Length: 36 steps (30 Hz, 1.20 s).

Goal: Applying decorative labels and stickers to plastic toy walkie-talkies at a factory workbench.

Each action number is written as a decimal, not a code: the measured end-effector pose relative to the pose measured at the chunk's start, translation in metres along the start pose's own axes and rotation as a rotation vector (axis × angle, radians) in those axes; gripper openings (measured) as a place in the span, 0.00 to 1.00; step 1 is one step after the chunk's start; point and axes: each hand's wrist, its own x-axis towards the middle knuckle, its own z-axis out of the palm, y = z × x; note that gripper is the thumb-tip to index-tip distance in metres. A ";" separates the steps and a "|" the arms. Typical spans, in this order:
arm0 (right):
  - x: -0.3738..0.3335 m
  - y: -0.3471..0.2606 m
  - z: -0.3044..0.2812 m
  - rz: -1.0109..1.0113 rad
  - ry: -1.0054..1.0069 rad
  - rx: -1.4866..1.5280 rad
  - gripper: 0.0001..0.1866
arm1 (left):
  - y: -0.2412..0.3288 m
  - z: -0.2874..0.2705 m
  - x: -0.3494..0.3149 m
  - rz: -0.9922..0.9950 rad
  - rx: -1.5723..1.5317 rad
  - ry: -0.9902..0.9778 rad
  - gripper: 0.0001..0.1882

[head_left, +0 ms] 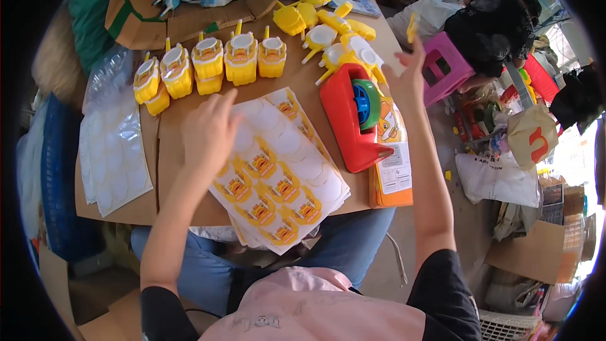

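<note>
My left hand, slightly blurred, hovers with fingers stretched over the left edge of a stack of sticker sheets. The top sheet has yellow-orange labels on its lower part and bare white outlines above. My right hand is raised at the table's right edge, thumb and fingers apart. A small yellow scrap shows at its fingertips; I cannot tell whether it touches them. Yellow plastic toy bottles with white tops and labels stand in a row behind the sheets. More yellow toys lie heaped at the far right.
A red tape dispenser with a green and blue roll stands beside orange printed packs. A cardboard box of blue-white pieces is at the back. Used clear sheets lie left. A purple stool and another person are beyond the table.
</note>
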 end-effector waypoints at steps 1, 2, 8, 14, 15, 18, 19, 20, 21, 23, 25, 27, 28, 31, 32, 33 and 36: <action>0.004 0.022 0.006 0.094 -0.081 -0.106 0.48 | 0.021 -0.008 -0.005 0.046 0.071 -0.052 0.24; 0.008 0.038 0.012 0.184 -0.167 -0.203 0.50 | 0.039 -0.007 -0.018 0.092 -0.001 -0.100 0.24; 0.017 0.078 0.040 0.181 -0.253 -0.216 0.48 | 0.083 -0.014 -0.090 0.083 -0.090 -0.427 0.35; 0.038 0.013 -0.009 0.028 0.148 0.385 0.39 | 0.046 -0.025 -0.082 0.070 -0.224 -0.576 0.32; 0.039 -0.006 -0.018 -0.021 0.166 0.528 0.39 | 0.046 -0.033 -0.077 0.015 -0.255 -0.497 0.32; 0.020 -0.082 -0.045 -0.216 0.107 0.476 0.41 | 0.030 -0.048 -0.072 -0.204 -0.637 -0.265 0.35; 0.007 -0.106 -0.050 -0.225 0.080 0.555 0.41 | 0.024 -0.053 -0.068 -0.203 -0.682 -0.255 0.42; -0.005 -0.128 -0.053 -0.234 0.050 0.640 0.42 | 0.027 -0.059 -0.063 -0.206 -0.688 -0.257 0.42; -0.016 -0.144 -0.057 -0.257 -0.027 0.647 0.44 | 0.033 -0.064 -0.059 -0.273 -0.815 -0.265 0.46; -0.038 -0.169 -0.057 -0.215 -0.152 0.677 0.47 | 0.046 -0.069 -0.055 -0.287 -0.932 -0.293 0.60; -0.059 -0.191 -0.046 -0.102 -0.274 0.734 0.49 | 0.065 -0.069 -0.060 -0.339 -1.131 -0.300 0.64; -0.075 -0.214 -0.035 0.070 -0.407 0.767 0.52 | 0.074 -0.073 -0.063 -0.456 -1.247 -0.432 0.59; -0.081 -0.203 -0.021 0.034 -0.489 0.774 0.52 | 0.071 -0.072 -0.067 -0.548 -1.277 -0.546 0.57; -0.106 -0.185 0.012 -0.011 -0.564 0.785 0.53 | 0.071 -0.070 -0.088 -0.600 -1.337 -0.522 0.52; -0.117 -0.176 0.025 -0.083 -0.499 0.779 0.52 | 0.073 -0.066 -0.093 -0.706 -1.409 -0.499 0.51; -0.128 -0.167 0.031 -0.123 -0.418 0.736 0.44 | 0.073 -0.064 -0.098 -0.793 -1.442 -0.522 0.50; -0.159 -0.158 0.030 0.042 -0.319 0.720 0.19 | 0.071 -0.052 -0.116 -0.880 -1.405 -0.423 0.49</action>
